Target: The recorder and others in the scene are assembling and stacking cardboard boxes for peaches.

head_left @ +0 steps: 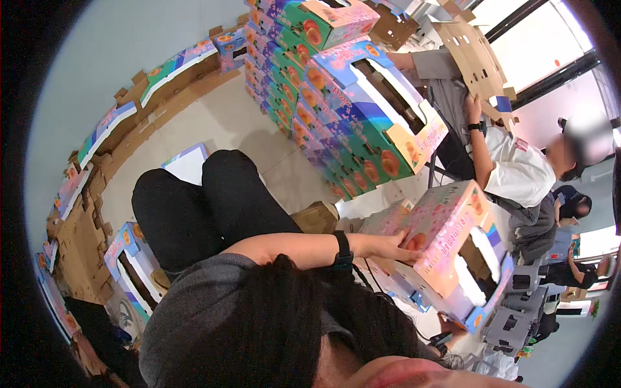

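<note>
Pink fruit carton [446, 239], right of centre, under one hand.
Left hand [398, 244] lies flat, fingers spread, on the carton's side; right hand out of view; stacked cartons [336, 97] fill upper centre.

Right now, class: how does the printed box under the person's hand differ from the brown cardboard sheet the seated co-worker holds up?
The printed box is folded into a box shape; the cardboard sheet is still flat. The box shows pink, blue and orange fruit print; the sheet's visible side is plain brown. The box rests low under one hand; the sheet is raised overhead. Both are cardboard with cut-out openings.
</note>
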Available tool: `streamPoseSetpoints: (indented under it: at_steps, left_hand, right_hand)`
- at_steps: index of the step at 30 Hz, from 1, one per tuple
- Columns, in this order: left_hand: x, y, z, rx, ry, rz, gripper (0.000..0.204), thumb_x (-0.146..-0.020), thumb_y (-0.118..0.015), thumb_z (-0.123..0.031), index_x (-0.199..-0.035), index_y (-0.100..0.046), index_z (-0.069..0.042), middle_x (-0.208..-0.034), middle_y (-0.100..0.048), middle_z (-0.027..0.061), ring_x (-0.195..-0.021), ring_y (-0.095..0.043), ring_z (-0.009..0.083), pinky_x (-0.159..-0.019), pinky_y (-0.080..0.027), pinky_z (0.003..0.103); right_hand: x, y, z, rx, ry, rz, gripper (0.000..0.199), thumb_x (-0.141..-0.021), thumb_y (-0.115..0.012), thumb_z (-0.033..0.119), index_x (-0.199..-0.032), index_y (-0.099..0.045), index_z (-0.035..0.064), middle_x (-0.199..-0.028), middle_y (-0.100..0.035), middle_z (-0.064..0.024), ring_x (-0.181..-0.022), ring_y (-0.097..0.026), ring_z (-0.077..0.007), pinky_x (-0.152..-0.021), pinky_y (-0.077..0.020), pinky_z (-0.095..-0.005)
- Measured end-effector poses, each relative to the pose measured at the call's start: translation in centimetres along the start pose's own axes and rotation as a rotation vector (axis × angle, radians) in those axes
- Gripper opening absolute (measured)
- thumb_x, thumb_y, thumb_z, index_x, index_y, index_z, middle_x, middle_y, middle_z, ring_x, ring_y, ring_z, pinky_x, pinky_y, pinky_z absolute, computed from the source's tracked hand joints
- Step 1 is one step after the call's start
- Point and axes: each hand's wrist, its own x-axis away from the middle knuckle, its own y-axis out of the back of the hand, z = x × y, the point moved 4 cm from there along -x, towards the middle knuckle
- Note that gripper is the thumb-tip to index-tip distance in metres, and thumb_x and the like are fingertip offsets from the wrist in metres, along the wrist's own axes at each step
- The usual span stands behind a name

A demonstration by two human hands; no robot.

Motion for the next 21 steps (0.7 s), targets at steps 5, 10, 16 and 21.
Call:
streamPoseSetpoints:
  at_steps: [5, 10, 16, 21]
  left_hand:
    - [3.8, -0.5, -6.0, -0.053, -0.308, -0.068, 0.119, -0.081, -0.075, -0.047, -0.151, 0.013, -0.006, -0.149, -0.027, 0.0151, -0.129, -0.038, 0.0207, -0.105, -0.036, 0.033]
    - [10.4, 3.0, -12.7, 0.066, -0.562, -0.235, 0.107, -0.087, -0.072, -0.037, -0.152, 0.007, -0.005, -0.148, -0.031, 0.0142, -0.129, -0.038, 0.0187, -0.105, -0.037, 0.031]
    - [16.7, 6.4, -14.4, 0.32, -0.701, -0.489, 0.114, -0.088, -0.071, -0.028, -0.143, 0.022, 0.007, -0.144, -0.031, 0.0174, -0.13, -0.038, 0.0226, -0.103, -0.041, 0.033]
    - [15.9, 6.2, -11.3, 0.126, -0.8, -0.781, 0.118, -0.088, -0.067, -0.043, -0.139, 0.024, 0.013, -0.151, -0.008, 0.0244, -0.142, -0.012, 0.0295, -0.115, -0.015, 0.04]
  right_hand:
    - [1.8, -4.3, 6.9, -0.08, 0.092, 0.19, 0.079, -0.083, -0.049, 0.069, -0.14, -0.043, 0.0143, -0.142, -0.047, -0.0106, -0.126, -0.049, -0.0341, -0.093, -0.0429, -0.0645]
    - [-0.7, -14.3, 14.7, -0.172, 0.116, 0.508, 0.08, -0.083, -0.049, 0.069, -0.142, -0.041, 0.0152, -0.144, -0.045, -0.0099, -0.127, -0.049, -0.0339, -0.092, -0.0426, -0.0664]
    - [-2.7, -33.9, 16.2, -0.023, -0.056, 1.118, 0.07, -0.093, -0.041, 0.059, -0.136, -0.046, 0.0045, -0.14, -0.048, -0.0146, -0.126, -0.049, -0.031, -0.097, -0.0455, -0.0539]
    - [-5.6, -48.1, 14.7, -0.022, -0.069, 1.139, 0.071, -0.093, -0.042, 0.06, -0.135, -0.047, 0.0037, -0.139, -0.049, -0.0146, -0.126, -0.049, -0.0305, -0.099, -0.0441, -0.0512]
